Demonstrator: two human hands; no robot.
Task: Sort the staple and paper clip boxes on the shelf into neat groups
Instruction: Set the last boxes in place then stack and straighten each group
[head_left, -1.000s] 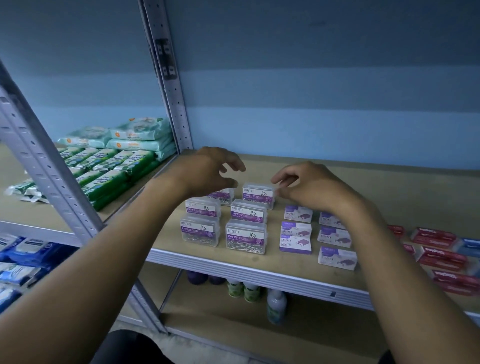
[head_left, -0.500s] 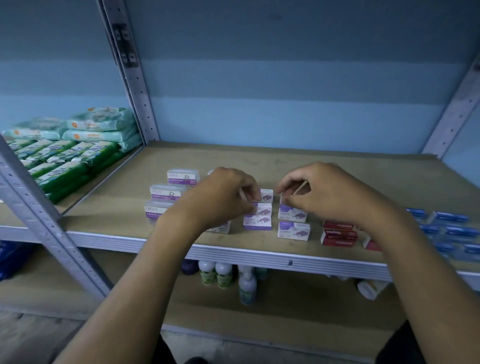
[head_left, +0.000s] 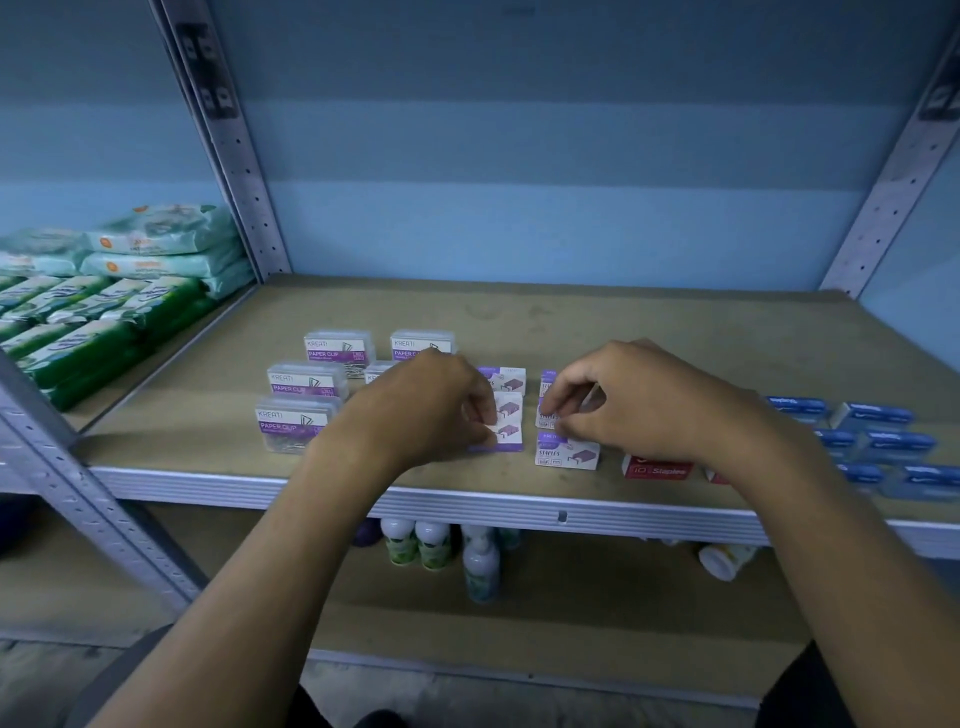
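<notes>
A: From the head view, your left hand (head_left: 436, 405) has curled fingers pinching a purple-and-white staple box (head_left: 506, 418) in the middle column on the shelf (head_left: 623, 332).

B: And my right?

A: Your right hand (head_left: 628, 402) pinches the neighbouring staple box (head_left: 548, 415), just behind the front staple box (head_left: 566, 452). Clear paper clip boxes (head_left: 298, 423) sit grouped to the left; a red staples box (head_left: 655, 467) and blue boxes (head_left: 883, 444) lie right.

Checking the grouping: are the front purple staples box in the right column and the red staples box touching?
Apart. The head view shows bare shelf between the front purple staples box and the red staples box.
</notes>
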